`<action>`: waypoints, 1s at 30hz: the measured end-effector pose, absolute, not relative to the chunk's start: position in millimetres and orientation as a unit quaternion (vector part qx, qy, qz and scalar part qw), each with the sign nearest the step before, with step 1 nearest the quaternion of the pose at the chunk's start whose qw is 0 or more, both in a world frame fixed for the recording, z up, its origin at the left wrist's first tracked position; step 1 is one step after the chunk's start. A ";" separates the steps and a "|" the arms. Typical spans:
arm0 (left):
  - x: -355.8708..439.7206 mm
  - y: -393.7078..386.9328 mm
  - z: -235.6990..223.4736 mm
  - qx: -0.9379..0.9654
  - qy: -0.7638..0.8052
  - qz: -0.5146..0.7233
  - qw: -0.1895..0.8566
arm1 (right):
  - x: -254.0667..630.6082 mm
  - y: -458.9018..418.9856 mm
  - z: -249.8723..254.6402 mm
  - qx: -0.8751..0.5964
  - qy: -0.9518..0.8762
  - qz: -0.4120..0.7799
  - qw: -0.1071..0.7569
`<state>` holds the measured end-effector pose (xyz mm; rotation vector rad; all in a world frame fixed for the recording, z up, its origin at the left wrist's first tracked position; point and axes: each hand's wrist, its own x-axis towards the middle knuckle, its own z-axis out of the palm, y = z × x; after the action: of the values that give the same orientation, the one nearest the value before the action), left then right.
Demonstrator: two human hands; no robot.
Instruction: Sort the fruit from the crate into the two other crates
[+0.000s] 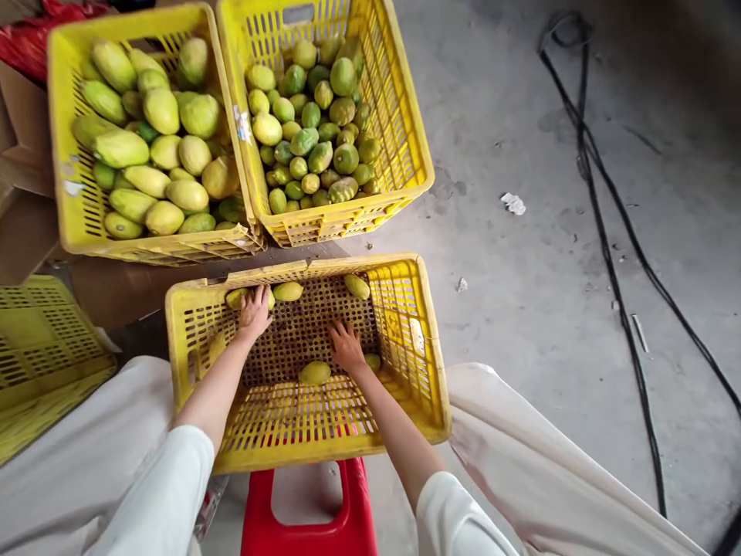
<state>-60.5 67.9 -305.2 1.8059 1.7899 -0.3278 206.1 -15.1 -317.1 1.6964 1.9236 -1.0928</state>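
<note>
A yellow plastic crate (428, 309) stands in front of me between my knees, with a few oval yellow-green fruits that look like papayas in it. At its far left side my left hand (255, 310) is closed over a papaya (270, 298), which the fingers partly cover. Just to its right lies another papaya (288, 291). My right hand (347, 347) reaches down to the perforated crate floor, fingers apart and holding nothing visible. Close to it are a papaya (315, 374) on the left and a papaya (373, 361) partly behind the wrist. One more papaya (357, 286) lies in the far right corner.
Beyond stand two yellow crates, one (63, 154) with larger papayas, one (399, 100) with smaller green fruits. Another yellow crate (46, 332) is at the left, near cardboard (26, 131). A red stool (309, 533) is below the front crate. Black cable (607, 255) crosses the concrete floor.
</note>
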 end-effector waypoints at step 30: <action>-31.8 8.0 -145.6 0.306 0.613 0.253 0.683 | 214.9 21.5 -147.7 0.315 0.109 -0.857 -0.394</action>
<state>-31.8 8.0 -145.6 0.6855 1.3744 0.5676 214.9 21.5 -147.7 1.3547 0.4683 -3.6815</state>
